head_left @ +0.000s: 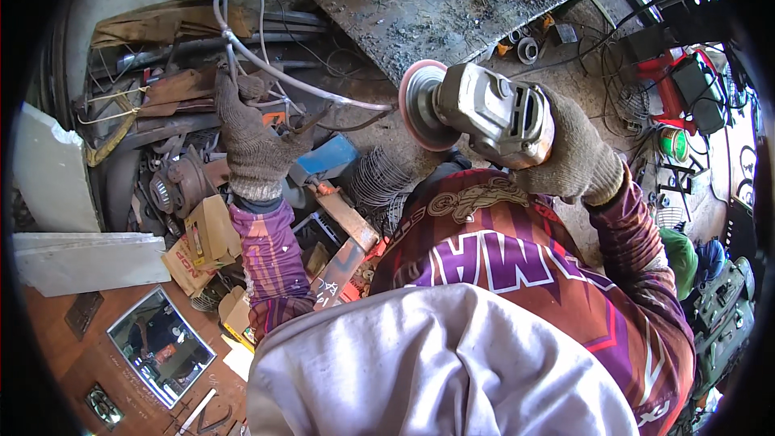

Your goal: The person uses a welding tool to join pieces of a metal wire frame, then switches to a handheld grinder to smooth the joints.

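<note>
Both my hands wear knitted brownish-grey work gloves. My left hand (250,125) is closed around a bent metal rod frame (278,73), its curved bars reaching up and to the right. In my right hand (577,149) is an angle grinder (500,113) with a silver gear head. A reddish grinding disc (424,105) on the grinder faces left. The right end of the rod frame meets the disc's left edge; whether they touch I cannot tell.
A dirty metal sheet (387,20) with upright rods lies ahead. Scrap bars and a cardboard box (211,230) crowd the left, near a blue metal box (324,159). Wire coils (379,182) sit in the middle. At right are a red machine (674,85) and cables. A mirror (161,347) lies lower left.
</note>
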A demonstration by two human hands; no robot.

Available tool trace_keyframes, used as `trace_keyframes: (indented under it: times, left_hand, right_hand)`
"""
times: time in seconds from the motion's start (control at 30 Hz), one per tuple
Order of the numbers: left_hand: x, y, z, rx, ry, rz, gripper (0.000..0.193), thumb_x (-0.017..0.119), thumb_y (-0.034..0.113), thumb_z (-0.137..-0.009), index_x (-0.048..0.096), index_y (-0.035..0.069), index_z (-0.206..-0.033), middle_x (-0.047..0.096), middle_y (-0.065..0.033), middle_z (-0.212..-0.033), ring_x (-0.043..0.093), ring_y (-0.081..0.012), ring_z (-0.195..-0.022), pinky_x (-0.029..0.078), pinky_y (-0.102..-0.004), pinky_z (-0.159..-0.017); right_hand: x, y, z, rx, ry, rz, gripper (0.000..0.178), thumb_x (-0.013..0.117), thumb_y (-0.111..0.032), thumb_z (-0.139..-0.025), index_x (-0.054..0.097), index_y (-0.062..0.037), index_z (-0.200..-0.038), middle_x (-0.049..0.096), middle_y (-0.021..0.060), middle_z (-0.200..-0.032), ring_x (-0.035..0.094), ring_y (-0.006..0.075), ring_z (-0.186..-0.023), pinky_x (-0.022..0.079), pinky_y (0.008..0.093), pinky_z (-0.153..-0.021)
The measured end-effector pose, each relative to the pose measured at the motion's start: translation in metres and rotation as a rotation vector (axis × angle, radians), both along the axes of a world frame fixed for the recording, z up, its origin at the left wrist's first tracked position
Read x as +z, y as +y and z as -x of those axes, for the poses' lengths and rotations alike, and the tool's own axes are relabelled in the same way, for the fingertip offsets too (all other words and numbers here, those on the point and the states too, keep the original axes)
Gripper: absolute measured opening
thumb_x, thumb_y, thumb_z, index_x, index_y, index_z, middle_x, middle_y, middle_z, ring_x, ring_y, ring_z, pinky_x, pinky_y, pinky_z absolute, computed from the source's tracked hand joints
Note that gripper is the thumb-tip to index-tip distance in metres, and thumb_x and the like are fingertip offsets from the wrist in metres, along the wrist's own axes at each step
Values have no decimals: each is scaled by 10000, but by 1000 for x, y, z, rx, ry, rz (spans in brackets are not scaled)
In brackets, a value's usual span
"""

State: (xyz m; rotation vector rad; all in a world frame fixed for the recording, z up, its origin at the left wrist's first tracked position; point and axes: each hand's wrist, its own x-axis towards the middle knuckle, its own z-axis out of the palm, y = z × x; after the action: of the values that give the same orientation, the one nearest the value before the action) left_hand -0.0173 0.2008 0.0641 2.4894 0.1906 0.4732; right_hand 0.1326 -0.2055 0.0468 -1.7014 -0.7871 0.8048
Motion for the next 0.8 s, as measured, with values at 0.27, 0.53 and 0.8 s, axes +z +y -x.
trace_keyframes:
  times: [0.27, 0.53, 0.8]
  left_hand:
    - [-3, -18, 5, -78, -32, 181, 1176, 895, 132, -721, 136, -6, -1609, 522, -105, -1176, 616, -232, -1047, 584, -397, -901]
    - [-17, -12, 17, 46, 21, 334, 1233, 948, 170, -677, 172, 2, -1620, 548, -82, -1126, 610, -171, -967, 568, -340, -831]
    - [-4, -32, 16, 53, 97, 262, 1088, 882, 106, -790, 179, -9, -1613, 546, -51, -1111, 634, -155, -965, 582, -318, -866]
  right_hand:
    - [-6, 3, 6, -51, -51, -2, 949, 972, -292, -544, 577, -25, -1365, 713, 164, -1222, 701, 310, -1135, 529, 423, -1021]
    - [-10, 0, 9, -94, 40, -14, 951, 963, -271, -570, 559, -29, -1396, 692, 166, -1286, 675, 310, -1200, 517, 414, -1053]
    - [-1, 9, 8, -97, -193, 23, 901, 966, -311, -606, 573, -35, -1368, 705, 186, -1230, 702, 342, -1146, 545, 431, -1001]
